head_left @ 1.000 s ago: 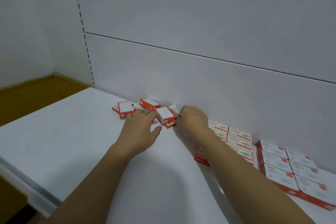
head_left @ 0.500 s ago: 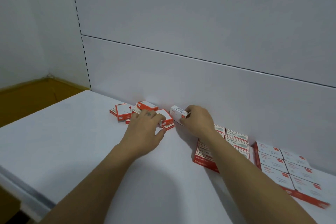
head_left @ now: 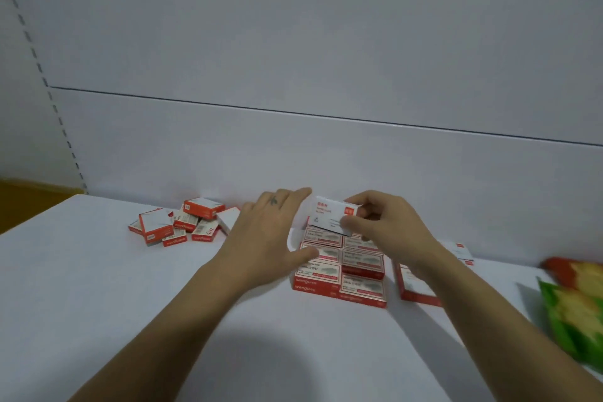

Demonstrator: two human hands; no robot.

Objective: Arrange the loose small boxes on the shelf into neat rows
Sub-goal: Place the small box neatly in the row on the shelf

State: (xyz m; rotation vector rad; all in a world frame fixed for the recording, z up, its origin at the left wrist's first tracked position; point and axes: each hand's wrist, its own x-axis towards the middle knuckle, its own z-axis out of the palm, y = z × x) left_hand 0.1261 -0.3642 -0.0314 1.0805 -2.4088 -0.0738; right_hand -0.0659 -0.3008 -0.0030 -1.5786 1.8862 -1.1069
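My right hand (head_left: 388,225) pinches a small white-and-red box (head_left: 329,214) and holds it just above the back of a neat block of small boxes (head_left: 342,268) stacked in rows. My left hand (head_left: 267,238) hovers flat with straight fingers beside that block, its thumb near the block's left edge, holding nothing. A loose heap of small red-and-white boxes (head_left: 177,223) lies to the left against the back wall. A second tidy group of boxes (head_left: 414,287) sits behind my right forearm, mostly hidden.
The white shelf (head_left: 98,303) ends in a corner at the far left, with a brown floor beyond. A white back panel (head_left: 293,157) rises right behind the boxes. A blurred green, red and yellow packet (head_left: 577,303) lies at the right edge.
My right hand lifted one box off the loose heap and carried it right, over the neat block. My left hand left the heap and moved right beside the block. The view shifted right.
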